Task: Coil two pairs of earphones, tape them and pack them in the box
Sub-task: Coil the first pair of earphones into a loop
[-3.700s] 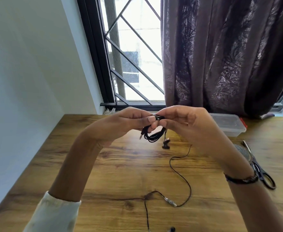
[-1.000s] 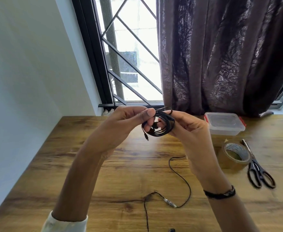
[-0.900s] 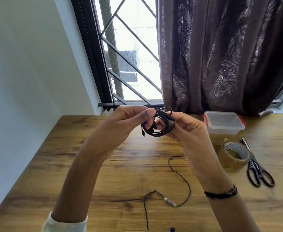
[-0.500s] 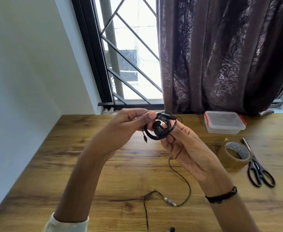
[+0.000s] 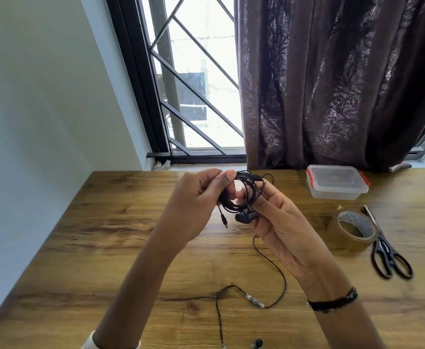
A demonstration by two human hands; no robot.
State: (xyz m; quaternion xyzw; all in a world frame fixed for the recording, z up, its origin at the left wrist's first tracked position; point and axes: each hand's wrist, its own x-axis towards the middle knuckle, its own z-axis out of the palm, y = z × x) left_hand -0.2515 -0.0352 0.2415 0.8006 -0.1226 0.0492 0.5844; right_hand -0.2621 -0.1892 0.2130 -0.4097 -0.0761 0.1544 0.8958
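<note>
Since half a second ago one earbud has dropped below the coiled earphones, pinched upright between left hand and right hand fingers above the desk; tape roll lies right, nearer the right hand.

Two bare forearms, one cuff, one wristband

The left hand and right hand wear no gloves and no rings that can be seen. A pale cream sleeve cuff shows at the bottom edge on the left arm, pushed back so the forearm is uncovered. The right wrist carries a thin black band, slightly frayed or beaded; no sleeve shows on that arm.
</note>
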